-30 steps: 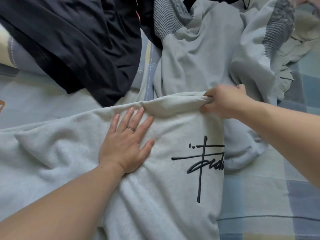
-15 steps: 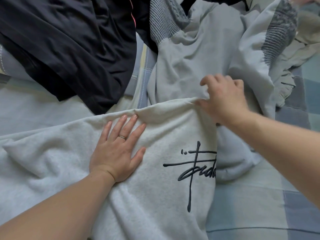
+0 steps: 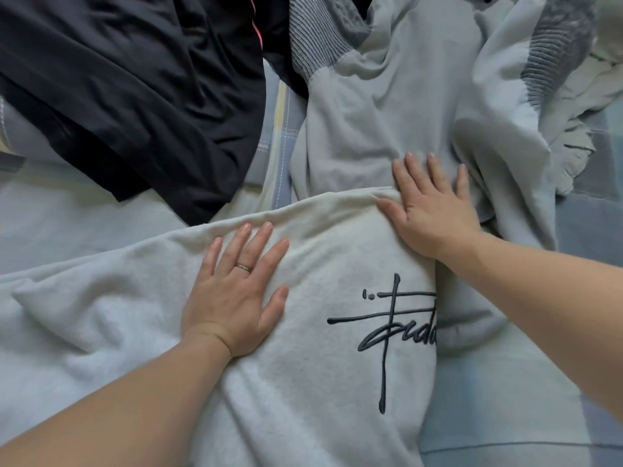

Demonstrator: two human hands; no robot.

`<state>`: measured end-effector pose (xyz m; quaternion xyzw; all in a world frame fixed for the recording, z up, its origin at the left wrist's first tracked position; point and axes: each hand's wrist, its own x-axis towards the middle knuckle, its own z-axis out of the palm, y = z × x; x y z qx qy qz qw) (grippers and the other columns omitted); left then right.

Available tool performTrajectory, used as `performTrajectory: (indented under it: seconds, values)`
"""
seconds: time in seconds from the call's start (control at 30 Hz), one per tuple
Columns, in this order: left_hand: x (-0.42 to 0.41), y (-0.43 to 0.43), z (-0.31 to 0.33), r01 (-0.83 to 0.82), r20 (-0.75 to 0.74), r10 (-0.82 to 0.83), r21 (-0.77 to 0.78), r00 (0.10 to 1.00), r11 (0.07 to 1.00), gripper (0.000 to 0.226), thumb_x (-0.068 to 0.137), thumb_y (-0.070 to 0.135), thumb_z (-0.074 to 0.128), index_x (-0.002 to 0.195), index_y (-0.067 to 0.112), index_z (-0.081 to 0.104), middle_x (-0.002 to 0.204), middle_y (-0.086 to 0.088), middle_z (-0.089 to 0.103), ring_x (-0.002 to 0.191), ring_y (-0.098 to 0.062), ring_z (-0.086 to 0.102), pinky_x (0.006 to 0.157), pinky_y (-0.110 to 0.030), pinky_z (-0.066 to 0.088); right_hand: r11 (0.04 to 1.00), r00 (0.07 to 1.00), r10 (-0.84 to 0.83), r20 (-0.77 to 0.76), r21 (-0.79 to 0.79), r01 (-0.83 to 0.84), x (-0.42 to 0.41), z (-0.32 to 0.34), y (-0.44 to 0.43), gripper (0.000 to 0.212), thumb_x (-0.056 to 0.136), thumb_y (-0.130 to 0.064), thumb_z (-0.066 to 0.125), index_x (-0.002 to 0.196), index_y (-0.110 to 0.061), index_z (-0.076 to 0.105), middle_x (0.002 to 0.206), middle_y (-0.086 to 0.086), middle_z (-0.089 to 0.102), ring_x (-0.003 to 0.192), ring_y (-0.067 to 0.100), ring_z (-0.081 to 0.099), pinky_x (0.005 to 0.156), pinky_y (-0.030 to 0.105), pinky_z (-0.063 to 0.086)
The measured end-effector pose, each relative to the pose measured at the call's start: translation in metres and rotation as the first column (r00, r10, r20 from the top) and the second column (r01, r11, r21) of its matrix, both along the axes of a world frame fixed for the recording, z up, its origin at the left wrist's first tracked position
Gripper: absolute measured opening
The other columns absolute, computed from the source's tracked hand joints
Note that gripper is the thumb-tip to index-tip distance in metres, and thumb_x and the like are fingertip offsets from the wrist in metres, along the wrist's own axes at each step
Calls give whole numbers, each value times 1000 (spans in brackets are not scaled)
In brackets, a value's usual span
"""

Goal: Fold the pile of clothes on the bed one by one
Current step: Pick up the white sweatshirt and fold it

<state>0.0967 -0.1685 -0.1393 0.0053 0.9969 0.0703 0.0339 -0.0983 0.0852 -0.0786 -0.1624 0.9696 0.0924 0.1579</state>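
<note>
Both palms flat, pinning the fold.
Your left hand (image 3: 236,294) and right hand (image 3: 435,210), fingers spread, press the grey sweatshirt (image 3: 303,382) mid-frame so its crease sets.

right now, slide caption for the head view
Left hand flat on a pale sweatshirt with black lettering, right hand flat at its edge; black garment and grey top beyond.

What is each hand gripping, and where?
Nothing gripped: the left hand presses flat on the white fleece sweatshirt with black script; the right hand lies flat at its far edge.
</note>
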Motion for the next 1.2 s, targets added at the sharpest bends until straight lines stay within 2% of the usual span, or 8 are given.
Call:
performTrajectory:
  seconds: [0.17,0.4,0.5,0.67,0.83,1.0,1.1,1.2]
  values:
    - [-1,0,1,-10,5,10,33,1000,999,66,95,57,25,157,32,27,168,3,16,155,-21,9,125,-47,4,972,991,65,-117,-218,-89,75,24,16,70,97,-59,16,161,-35,2,168,-9,-8,155,14,-12,123,48,-10]
    - [6,16,24,-96,171,96,-10,981,995,64,101,56,17,160,35,8,170,3,-2,156,-18,-7,123,-52,-9,907,966,-232,114,-334,258,257,15,34,77,90,-61,24,159,-40,-3,167,-12,-13,154,16,-12,122,44,-6]
    - [48,40,47,-84,184,64,107,981,991,56,102,46,31,155,29,26,169,-4,8,156,-23,0,123,-56,-5,869,903,-373,215,-261,421,325,21,53,80,88,-61,25,158,-38,-6,168,-8,-13,154,16,-10,123,43,-2]
    - [181,82,76,259,128,-300,260,945,930,57,93,53,43,144,25,48,163,-7,31,153,-31,17,121,-59,6,765,780,-509,363,-224,604,423,37,95,80,100,-54,43,160,-31,-3,169,-6,-3,155,18,3,124,44,10]
    - [287,105,88,284,211,-345,273,915,919,71,83,59,59,145,27,45,163,-7,28,151,-32,20,122,-56,11,596,587,-580,565,-197,779,512,59,116,81,99,-54,46,160,-36,-4,168,-10,2,155,15,8,125,44,15]
    - [369,133,92,289,104,-340,335,935,897,60,67,53,81,114,24,59,123,-1,55,116,-27,47,97,-41,35,414,493,-536,685,-296,861,564,69,130,77,97,-53,53,159,-42,9,163,-10,26,145,13,34,114,34,31]
    - [393,150,84,339,80,-384,329,920,881,62,65,46,82,119,30,56,122,4,53,114,-24,48,96,-40,37,466,584,-455,672,-379,799,580,67,142,89,88,-46,70,158,-43,15,158,-13,32,139,7,38,108,29,34]
    - [396,165,81,299,64,-329,284,942,911,67,69,25,74,131,36,54,125,5,55,116,-27,49,97,-41,32,701,739,-301,602,-385,599,585,64,149,110,75,-45,81,156,-48,7,162,-18,11,145,9,25,114,37,35]
